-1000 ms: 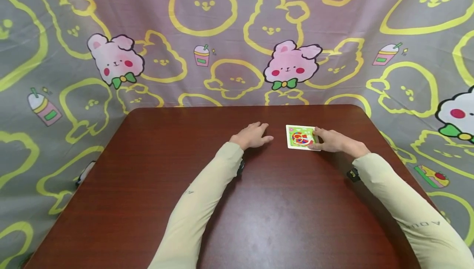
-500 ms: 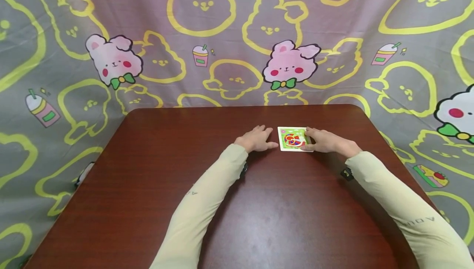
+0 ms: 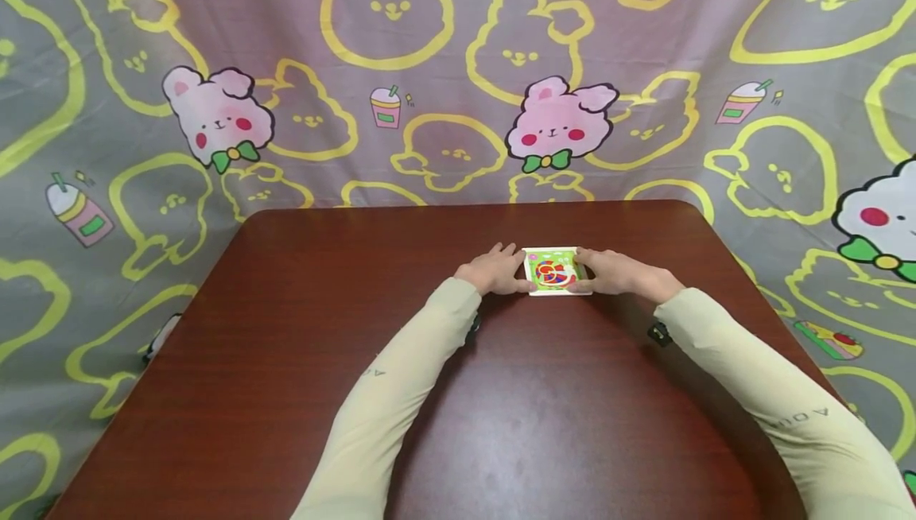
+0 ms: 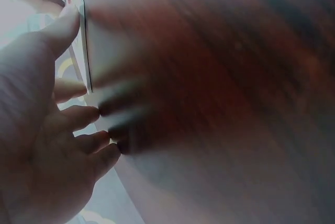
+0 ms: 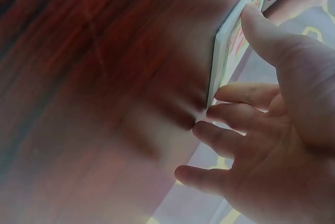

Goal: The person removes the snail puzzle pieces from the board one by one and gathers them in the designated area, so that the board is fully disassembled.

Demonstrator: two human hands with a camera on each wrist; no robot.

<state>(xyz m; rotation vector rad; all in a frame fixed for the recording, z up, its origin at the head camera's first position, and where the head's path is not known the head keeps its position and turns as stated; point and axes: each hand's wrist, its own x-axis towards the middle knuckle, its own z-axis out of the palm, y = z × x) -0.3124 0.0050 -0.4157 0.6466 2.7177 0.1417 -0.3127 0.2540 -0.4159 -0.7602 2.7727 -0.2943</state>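
Observation:
On the table lies a flat square board (image 3: 549, 272) with a white rim and a colourful snail-like picture on green, perhaps a puzzle. My left hand (image 3: 494, 269) is at its left side, thumb over the near left corner and fingers stretched along the left edge. At the right side, my right hand (image 3: 617, 272) has its thumb on the near part and its index finger at the far corner. The right wrist view shows the board's pale edge (image 5: 213, 72) low on the table, with that hand's fingers fairly straight and spread. Neither palm covers the picture.
The dark red wooden table (image 3: 300, 361) has rounded far corners. A grey-pink curtain (image 3: 444, 43) printed with yellow outlines and pink rabbits hangs behind and beside it. Pale sleeves (image 3: 393, 385) cover both arms, with a dark wrist device (image 3: 659, 334) under the right cuff.
The right hand has slid the board leftward along the table. The left hand has shifted slightly right, and its thumb now meets the board's left side.

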